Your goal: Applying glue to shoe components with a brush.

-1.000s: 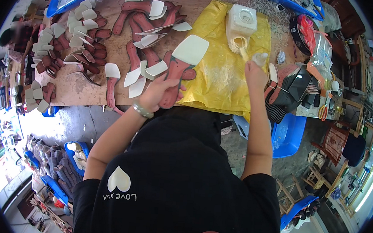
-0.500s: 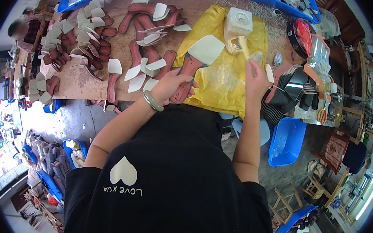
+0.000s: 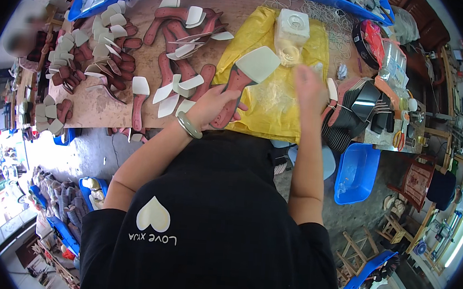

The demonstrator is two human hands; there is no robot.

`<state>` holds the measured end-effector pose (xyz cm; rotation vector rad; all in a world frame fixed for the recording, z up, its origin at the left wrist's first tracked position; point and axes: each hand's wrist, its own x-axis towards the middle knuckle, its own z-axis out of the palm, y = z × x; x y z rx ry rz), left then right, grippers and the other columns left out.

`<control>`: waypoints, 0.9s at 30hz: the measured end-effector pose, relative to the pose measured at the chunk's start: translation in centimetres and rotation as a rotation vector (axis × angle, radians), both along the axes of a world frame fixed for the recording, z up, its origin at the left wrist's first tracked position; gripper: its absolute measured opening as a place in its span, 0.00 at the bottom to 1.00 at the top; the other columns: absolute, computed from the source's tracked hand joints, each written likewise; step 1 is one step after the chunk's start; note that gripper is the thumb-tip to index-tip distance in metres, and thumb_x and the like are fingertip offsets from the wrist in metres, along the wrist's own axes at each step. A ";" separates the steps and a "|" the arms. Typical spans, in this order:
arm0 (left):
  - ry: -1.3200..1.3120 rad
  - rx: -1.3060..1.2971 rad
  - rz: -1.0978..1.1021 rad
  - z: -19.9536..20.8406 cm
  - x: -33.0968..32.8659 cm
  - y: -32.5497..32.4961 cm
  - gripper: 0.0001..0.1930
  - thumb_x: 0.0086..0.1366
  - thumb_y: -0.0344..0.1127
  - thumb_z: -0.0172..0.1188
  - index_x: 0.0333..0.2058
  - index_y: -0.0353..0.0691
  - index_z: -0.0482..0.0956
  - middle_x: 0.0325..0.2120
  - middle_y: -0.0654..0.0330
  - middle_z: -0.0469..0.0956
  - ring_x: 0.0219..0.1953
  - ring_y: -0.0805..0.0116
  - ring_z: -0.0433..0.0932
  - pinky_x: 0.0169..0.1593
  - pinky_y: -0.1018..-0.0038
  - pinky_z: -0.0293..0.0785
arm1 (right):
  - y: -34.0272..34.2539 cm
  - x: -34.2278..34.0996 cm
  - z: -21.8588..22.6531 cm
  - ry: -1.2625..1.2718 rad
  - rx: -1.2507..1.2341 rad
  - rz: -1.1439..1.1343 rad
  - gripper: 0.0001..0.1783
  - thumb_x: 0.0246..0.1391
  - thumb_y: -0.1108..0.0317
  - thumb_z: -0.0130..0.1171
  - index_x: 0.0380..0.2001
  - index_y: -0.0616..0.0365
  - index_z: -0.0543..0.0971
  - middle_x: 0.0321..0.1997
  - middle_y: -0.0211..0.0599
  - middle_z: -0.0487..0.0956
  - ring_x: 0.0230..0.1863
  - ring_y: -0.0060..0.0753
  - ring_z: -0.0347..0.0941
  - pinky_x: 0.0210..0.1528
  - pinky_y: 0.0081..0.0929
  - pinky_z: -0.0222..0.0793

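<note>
The left hand (image 3: pixel 216 109) grips a red sole (image 3: pixel 233 90), thumb on top, fingertips at its right edge, white end pointing away over the yellow sheet (image 3: pixel 269 115). The right hand (image 3: pixel 310 90) is blurred above the sheet, forearm reaching straight forward; I cannot tell whether it is closed. Beyond it stands a white jug (image 3: pixel 293 29); rightward, a black stack (image 3: pixel 356 108); leftward, more soles (image 3: pixel 165 68) crowd the worktop (image 3: pixel 117 115).

Glare lower left, blurred right hand (image 3: pixel 310 90), bent edges
</note>
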<state>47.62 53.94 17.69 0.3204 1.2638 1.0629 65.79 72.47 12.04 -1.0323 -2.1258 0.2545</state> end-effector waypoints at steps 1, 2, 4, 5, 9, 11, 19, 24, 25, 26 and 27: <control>0.000 0.002 0.003 -0.2 -0.2 -0.2 0.17 0.66 0.40 0.49 0.50 0.35 0.68 0.35 0.55 0.79 0.25 0.72 0.77 0.29 0.79 0.75 | 2.1 1.3 0.1 -0.233 -0.152 -0.194 0.09 0.52 0.58 0.57 0.29 0.47 0.82 0.24 0.38 0.80 0.25 0.45 0.77 0.26 0.39 0.71; 0.019 0.039 0.072 -0.5 -0.4 -0.5 0.21 0.68 0.44 0.47 0.53 0.36 0.66 0.36 0.56 0.78 0.27 0.71 0.77 0.33 0.77 0.76 | 2.7 2.0 -0.1 -0.234 -0.149 -0.200 0.09 0.52 0.58 0.57 0.29 0.47 0.82 0.24 0.38 0.80 0.25 0.45 0.77 0.26 0.39 0.71; 0.035 0.077 0.137 -1.8 -1.7 -1.4 0.25 0.69 0.47 0.45 0.57 0.36 0.64 0.37 0.56 0.78 0.30 0.70 0.77 0.37 0.74 0.76 | 3.3 2.8 -1.1 -0.304 -0.249 -0.236 0.11 0.51 0.55 0.56 0.30 0.46 0.83 0.25 0.41 0.80 0.27 0.46 0.78 0.29 0.41 0.72; 0.261 0.014 0.082 -3.1 -2.9 -2.5 0.27 0.69 0.50 0.42 0.59 0.37 0.63 0.38 0.56 0.77 0.33 0.70 0.77 0.39 0.73 0.75 | 3.2 2.4 -1.7 -0.315 -0.317 -0.208 0.12 0.51 0.54 0.55 0.31 0.44 0.84 0.26 0.41 0.81 0.28 0.47 0.78 0.30 0.42 0.73; 0.892 0.043 0.043 -5.4 -3.6 -4.9 0.29 0.67 0.50 0.49 0.61 0.40 0.61 0.40 0.50 0.76 0.38 0.59 0.75 0.46 0.67 0.71 | 5.1 0.0 -4.9 -0.373 -0.323 -0.151 0.11 0.51 0.55 0.55 0.31 0.44 0.83 0.26 0.42 0.81 0.28 0.47 0.78 0.31 0.41 0.73; 1.182 0.094 0.016 -4.6 -3.2 -5.2 0.30 0.64 0.47 0.55 0.61 0.39 0.61 0.41 0.48 0.76 0.40 0.55 0.74 0.47 0.65 0.70 | 6.7 -1.3 -7.0 -0.420 -0.290 -0.209 0.11 0.51 0.56 0.55 0.30 0.45 0.83 0.25 0.40 0.81 0.29 0.47 0.78 0.31 0.42 0.73; 1.522 0.152 0.084 -2.5 -3.8 -4.8 0.30 0.47 0.37 0.70 0.50 0.38 0.72 0.41 0.52 0.76 0.46 0.51 0.72 0.51 0.62 0.68 | 6.0 -0.8 -8.4 -0.516 -0.231 -0.134 0.11 0.51 0.56 0.55 0.27 0.46 0.82 0.25 0.41 0.81 0.29 0.46 0.78 0.30 0.42 0.73; 1.540 0.171 0.142 -2.8 -3.9 -4.6 0.27 0.46 0.36 0.70 0.48 0.40 0.74 0.42 0.54 0.74 0.47 0.52 0.70 0.51 0.62 0.66 | 0.6 2.2 -6.4 -0.409 -0.343 -0.065 0.10 0.52 0.58 0.58 0.32 0.50 0.83 0.27 0.40 0.82 0.27 0.36 0.79 0.30 0.31 0.73; 1.557 0.153 0.145 -2.8 -3.9 -4.5 0.27 0.46 0.37 0.69 0.48 0.41 0.74 0.42 0.55 0.73 0.47 0.53 0.70 0.52 0.62 0.66 | -1.4 2.1 -4.8 -0.059 -0.561 0.005 0.10 0.53 0.61 0.60 0.34 0.54 0.83 0.28 0.37 0.82 0.28 0.29 0.78 0.30 0.25 0.72; 1.576 0.138 0.145 -2.7 -4.0 -4.5 0.27 0.46 0.37 0.69 0.48 0.42 0.74 0.43 0.55 0.72 0.47 0.53 0.69 0.52 0.62 0.65 | -3.1 1.7 -3.2 0.299 -0.770 0.072 0.11 0.53 0.64 0.62 0.36 0.57 0.83 0.30 0.35 0.82 0.28 0.22 0.77 0.30 0.20 0.71; 1.562 0.158 0.139 -2.6 -4.2 -4.5 0.27 0.46 0.38 0.69 0.48 0.44 0.75 0.42 0.56 0.71 0.46 0.53 0.69 0.52 0.61 0.64 | -4.8 1.3 -1.6 0.300 -0.773 0.078 0.11 0.53 0.64 0.62 0.36 0.57 0.83 0.30 0.35 0.82 0.28 0.22 0.77 0.30 0.20 0.71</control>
